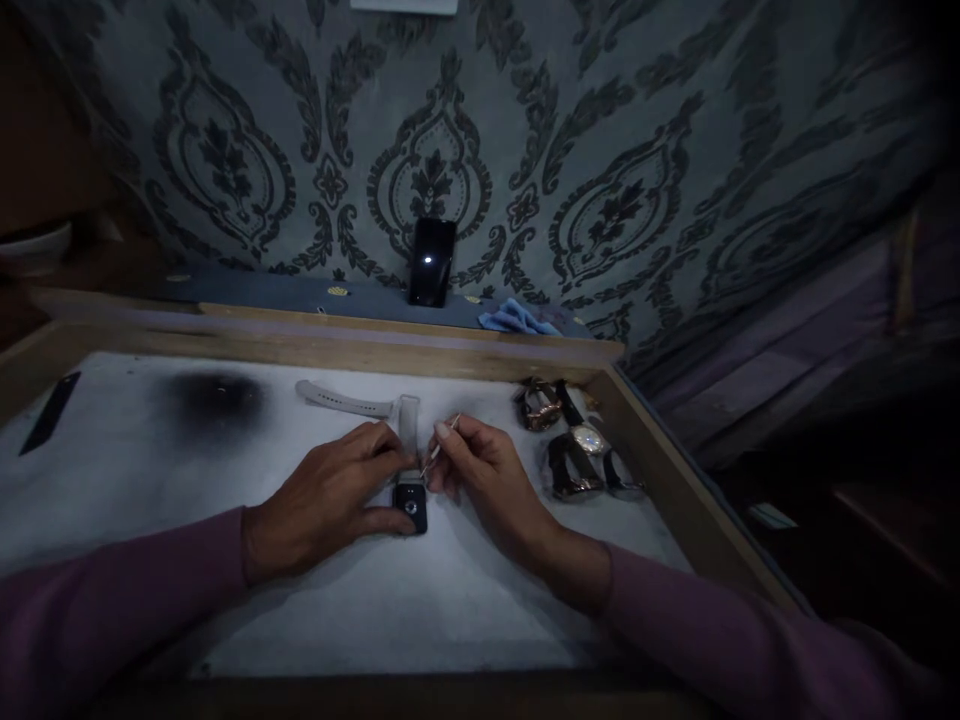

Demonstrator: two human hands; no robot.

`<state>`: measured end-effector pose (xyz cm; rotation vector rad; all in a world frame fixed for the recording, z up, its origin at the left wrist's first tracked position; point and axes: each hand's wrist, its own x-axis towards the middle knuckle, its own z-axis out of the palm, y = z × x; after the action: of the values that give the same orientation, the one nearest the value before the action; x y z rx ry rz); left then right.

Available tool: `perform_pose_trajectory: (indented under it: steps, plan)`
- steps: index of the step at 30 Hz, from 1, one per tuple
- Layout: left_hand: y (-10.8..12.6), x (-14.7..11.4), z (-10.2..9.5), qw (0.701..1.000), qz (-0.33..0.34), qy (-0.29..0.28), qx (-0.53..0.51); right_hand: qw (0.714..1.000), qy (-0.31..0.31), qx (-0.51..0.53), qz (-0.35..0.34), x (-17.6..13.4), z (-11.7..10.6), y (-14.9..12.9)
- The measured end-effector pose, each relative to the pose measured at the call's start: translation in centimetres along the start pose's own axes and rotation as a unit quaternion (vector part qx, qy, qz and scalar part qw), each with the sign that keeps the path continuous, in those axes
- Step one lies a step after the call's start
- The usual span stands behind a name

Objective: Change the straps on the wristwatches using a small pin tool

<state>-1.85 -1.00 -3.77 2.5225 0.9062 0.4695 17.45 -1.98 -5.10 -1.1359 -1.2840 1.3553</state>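
Note:
A dark square smartwatch case [411, 513] lies on the white surface in the middle, a round mark showing on its upper side. One pale strap piece [408, 425] runs up from its top edge, and a second pale strap piece [341, 400] with holes stretches off to the left. My left hand [322, 495] grips the smartwatch, thumb on the case and fingers at the strap joint. Between the thumb and fingers of my right hand [484, 475] is a thin, pointed, light-coloured tool [442, 447]. Its tip is at the joint of strap and case; the exact contact is too small to see.
Several wristwatches [576, 465] lie together at the right inside the wooden-rimmed tray [675, 480]. A dark flat strip [49, 412] lies far left, near a black smudge [214, 400]. Behind the rim stand a phone [433, 262] and a crumpled blue cloth [517, 317].

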Motion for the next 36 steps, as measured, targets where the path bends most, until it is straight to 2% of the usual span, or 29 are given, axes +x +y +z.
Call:
perform_pose_trajectory:
  steps: [9, 17, 26, 32, 36]
  plan:
    - [0.18, 0.29, -0.55, 0.999, 0.000, -0.037, 0.026, 0.999, -0.026, -0.045, -0.010, -0.37, -0.06, 0.36]
    - [0.34, 0.49, -0.96, 0.996, -0.014, -0.074, 0.045, 0.999, -0.030, -0.039, 0.005, -0.35, -0.16, 0.19]
    - [0.21, 0.45, -0.89, 0.998, 0.000, -0.058, 0.034, 0.998, -0.039, -0.049, 0.000, -0.43, -0.29, 0.04]
    - [0.53, 0.38, -0.98, 0.995, -0.020, -0.088, 0.050, 0.998, -0.042, -0.037, 0.000, -0.53, -0.35, -0.04]
    - [0.58, 0.30, -0.88, 0.995, -0.020, -0.078, 0.049, 0.998, -0.050, -0.038, 0.000, -0.79, -0.32, -0.24]
